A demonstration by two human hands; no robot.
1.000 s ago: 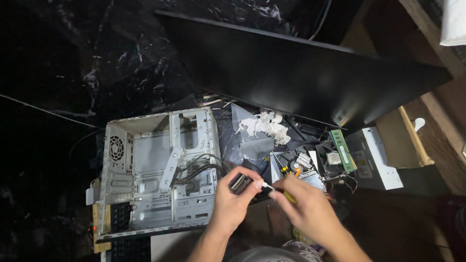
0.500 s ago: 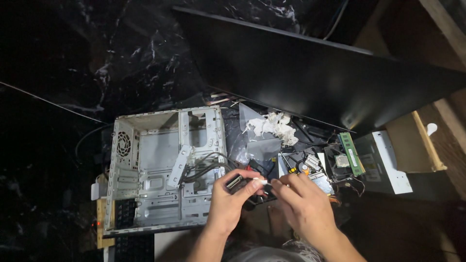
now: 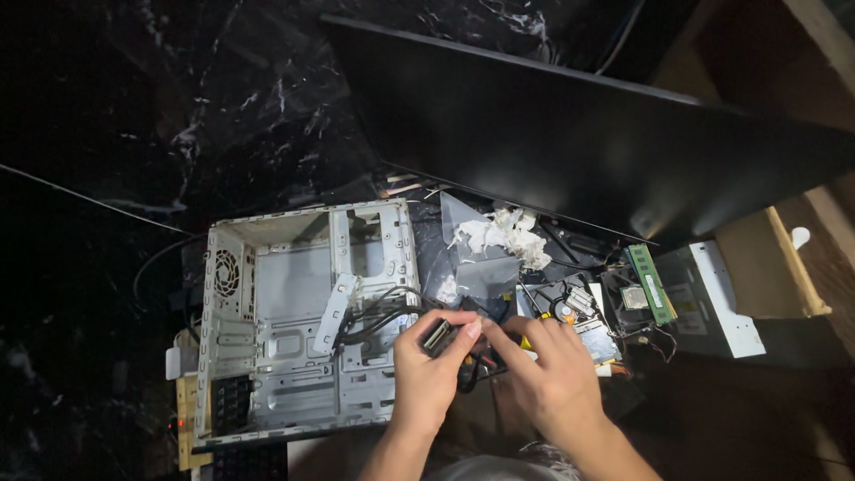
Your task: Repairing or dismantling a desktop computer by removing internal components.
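Both hands' fingers [image 3: 470, 331] pinch seemingly a connector [image 3: 438, 335]

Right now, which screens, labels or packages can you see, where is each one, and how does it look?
Monitor: lying face down at the top right, a big flat black panel.
Cardboard box: right edge, below the monitor, tan and open.
Memory stick: right of centre, a narrow green strip with a pale label.
Antistatic bag: beside the open grey computer case, grey and shiny, with crumpled white tissue on it.
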